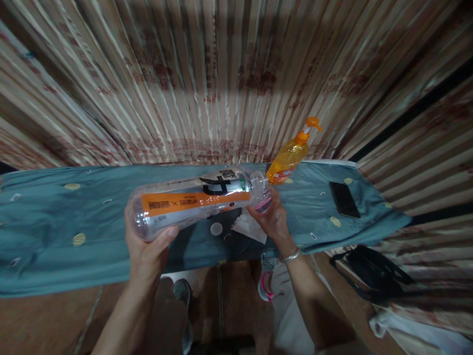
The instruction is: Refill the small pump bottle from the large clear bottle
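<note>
My left hand (pixel 147 254) is wrapped round the base of a large clear plastic drink bottle (pixel 197 195) with an orange and silver label. The bottle lies nearly level, its neck pointing right. At its mouth my right hand (pixel 276 221) grips a small clear cup (pixel 263 203) with some pink in it. Cup and mouth overlap here, so I cannot tell whether they touch. Below the bottle, a round white cap (pixel 216 229) and a white tissue (pixel 252 228) lie on the teal cloth (pixel 99 217).
An orange pump bottle (pixel 288 160) stands just beyond my right hand. Farther right lies a black phone (pixel 344 199). A pleated curtain (pixel 207 84) hangs behind the cloth-covered surface. On the floor at right sits a black bag (pixel 373 271).
</note>
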The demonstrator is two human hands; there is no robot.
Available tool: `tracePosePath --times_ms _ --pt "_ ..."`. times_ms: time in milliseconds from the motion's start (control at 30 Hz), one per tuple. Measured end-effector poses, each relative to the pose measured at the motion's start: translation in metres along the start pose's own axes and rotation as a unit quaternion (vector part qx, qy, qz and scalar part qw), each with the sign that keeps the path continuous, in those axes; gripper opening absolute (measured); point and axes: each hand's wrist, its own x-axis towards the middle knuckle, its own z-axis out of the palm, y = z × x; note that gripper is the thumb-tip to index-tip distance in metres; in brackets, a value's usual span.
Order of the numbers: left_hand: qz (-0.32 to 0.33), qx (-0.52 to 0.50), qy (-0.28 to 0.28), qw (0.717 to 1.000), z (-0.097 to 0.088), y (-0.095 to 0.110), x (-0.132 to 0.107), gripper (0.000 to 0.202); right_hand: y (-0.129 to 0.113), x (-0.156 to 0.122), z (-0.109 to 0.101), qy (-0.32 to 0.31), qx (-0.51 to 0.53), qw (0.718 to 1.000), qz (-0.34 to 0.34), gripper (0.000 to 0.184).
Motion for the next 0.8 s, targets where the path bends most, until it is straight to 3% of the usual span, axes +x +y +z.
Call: tracePosePath --times_ms 133,800 --pt "-0.046 -0.037 0.022 0.998 0.0015 0.0021 0.0013 0.091 0.0013 -0.0006 0.0008 0.001 -0.005 1.000 -0.002 0.083" --pt "-0.052 -0.045 0.034 0.997 0.0043 0.0054 0.0019 0.093 -0.0064 0.0002 -0.0045 -0.017 -0.012 1.000 -0.006 0.080"
